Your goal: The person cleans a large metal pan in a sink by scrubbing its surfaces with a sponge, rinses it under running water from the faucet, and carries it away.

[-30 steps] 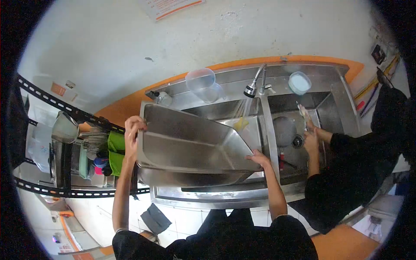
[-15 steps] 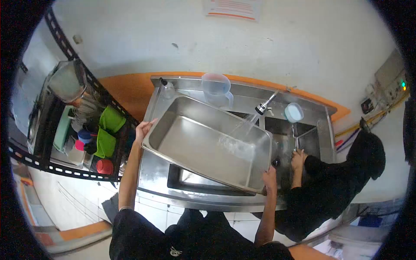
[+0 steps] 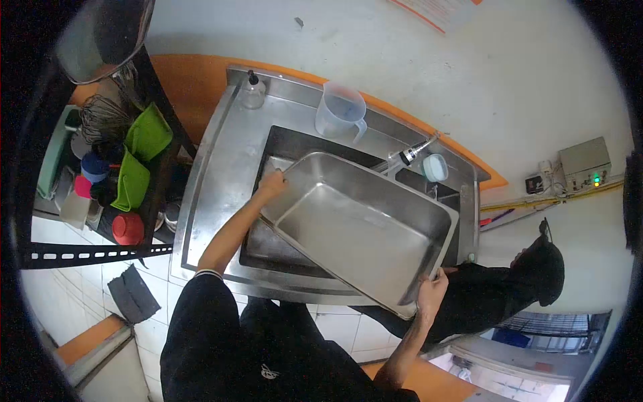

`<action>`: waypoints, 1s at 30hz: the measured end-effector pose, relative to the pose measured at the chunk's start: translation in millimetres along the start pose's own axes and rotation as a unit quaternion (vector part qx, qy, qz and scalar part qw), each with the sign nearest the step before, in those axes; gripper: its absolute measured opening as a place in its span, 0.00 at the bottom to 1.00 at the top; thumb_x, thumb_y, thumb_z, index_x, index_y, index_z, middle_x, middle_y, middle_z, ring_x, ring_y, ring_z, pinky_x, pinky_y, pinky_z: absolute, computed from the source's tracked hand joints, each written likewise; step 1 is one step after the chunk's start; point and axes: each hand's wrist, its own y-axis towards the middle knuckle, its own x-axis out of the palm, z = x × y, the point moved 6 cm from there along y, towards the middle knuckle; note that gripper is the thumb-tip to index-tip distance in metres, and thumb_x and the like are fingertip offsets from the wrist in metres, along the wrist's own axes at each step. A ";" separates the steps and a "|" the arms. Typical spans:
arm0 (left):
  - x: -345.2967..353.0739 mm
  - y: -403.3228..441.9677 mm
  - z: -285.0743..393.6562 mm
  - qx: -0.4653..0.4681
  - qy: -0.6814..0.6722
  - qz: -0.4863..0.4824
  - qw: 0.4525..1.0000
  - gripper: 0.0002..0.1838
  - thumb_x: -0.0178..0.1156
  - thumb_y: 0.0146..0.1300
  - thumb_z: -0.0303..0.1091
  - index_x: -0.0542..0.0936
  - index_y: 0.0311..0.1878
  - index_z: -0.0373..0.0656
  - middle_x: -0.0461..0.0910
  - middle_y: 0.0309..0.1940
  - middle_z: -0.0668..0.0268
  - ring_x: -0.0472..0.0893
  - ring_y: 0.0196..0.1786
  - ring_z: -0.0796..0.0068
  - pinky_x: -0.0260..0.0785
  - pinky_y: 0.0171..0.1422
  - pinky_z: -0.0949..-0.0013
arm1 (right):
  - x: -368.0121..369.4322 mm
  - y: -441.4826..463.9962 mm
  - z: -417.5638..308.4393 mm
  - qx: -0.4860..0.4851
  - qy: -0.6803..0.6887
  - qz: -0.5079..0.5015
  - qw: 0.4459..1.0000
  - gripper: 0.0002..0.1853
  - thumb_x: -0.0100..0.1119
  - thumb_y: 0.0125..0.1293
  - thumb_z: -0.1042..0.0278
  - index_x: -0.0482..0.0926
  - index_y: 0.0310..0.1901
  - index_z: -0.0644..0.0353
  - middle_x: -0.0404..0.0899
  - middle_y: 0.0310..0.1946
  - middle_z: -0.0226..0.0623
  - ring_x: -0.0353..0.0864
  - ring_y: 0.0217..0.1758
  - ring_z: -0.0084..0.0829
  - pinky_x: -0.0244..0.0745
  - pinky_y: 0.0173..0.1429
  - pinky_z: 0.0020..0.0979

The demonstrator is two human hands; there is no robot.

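A large, deep steel pan (image 3: 355,234) is held tilted over the sink (image 3: 281,251), its inside facing up. My left hand (image 3: 271,185) grips its left end at the rim. On the lower right corner of the rim, my right hand (image 3: 432,292) is closed. Water runs from the tap (image 3: 410,155) at the pan's far edge. Behind the pan stand a clear measuring jug (image 3: 339,114) and, farther left, a pump bottle (image 3: 252,92). A round tub (image 3: 435,168) sits right of the tap.
A co-worker in black (image 3: 495,288) stands at the right end of the sink, hands mostly hidden. On the left, a black metal rack (image 3: 100,254) holds green containers (image 3: 132,181), a red bowl (image 3: 128,228) and whisks. A dark cloth (image 3: 134,295) lies on the floor.
The pan has come down from a steep tilt and swung right, both hands still on it. The view has turned, and the pan now hides most of the right basin.
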 end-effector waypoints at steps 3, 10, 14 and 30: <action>45.7 -8.9 -1.4 -0.026 -0.051 -0.070 0.996 0.26 0.57 0.54 0.50 0.75 0.47 0.37 0.75 0.49 0.45 0.75 0.52 0.49 0.68 0.56 0.53 | 6.3 -19.3 -20.1 -0.031 -0.043 0.042 0.998 0.17 0.47 0.46 0.87 0.74 0.41 0.70 0.78 0.35 0.41 0.75 0.36 0.28 0.69 0.46 0.26; 134.7 12.0 46.8 0.044 -0.177 0.002 0.983 0.46 0.65 0.51 0.46 0.53 0.65 0.30 0.61 0.60 0.43 0.64 0.63 0.46 0.60 0.65 0.54 | 40.1 -66.3 -95.8 -0.136 -0.138 0.081 0.978 0.06 0.50 0.47 0.84 0.69 0.29 0.68 0.70 0.20 0.40 0.69 0.24 0.25 0.68 0.33 0.26; 80.6 16.6 112.9 0.046 -0.180 0.124 0.975 0.54 0.70 0.44 0.50 0.49 0.66 0.31 0.51 0.66 0.45 0.57 0.67 0.47 0.55 0.67 0.50 | 38.2 -74.6 -128.8 -0.173 -0.237 0.055 0.954 0.03 0.52 0.48 0.79 0.68 0.25 0.65 0.62 0.12 0.33 0.61 0.16 0.21 0.58 0.22 0.27; 72.5 33.9 148.7 0.075 -0.235 0.350 0.904 0.48 0.72 0.39 0.46 0.58 0.61 0.38 0.62 0.59 0.55 0.64 0.58 0.52 0.58 0.61 0.52 | 33.3 -99.2 -167.0 -0.221 -0.283 0.058 0.931 0.11 0.58 0.59 0.64 0.73 0.32 0.65 0.63 0.15 0.32 0.58 0.18 0.24 0.58 0.24 0.28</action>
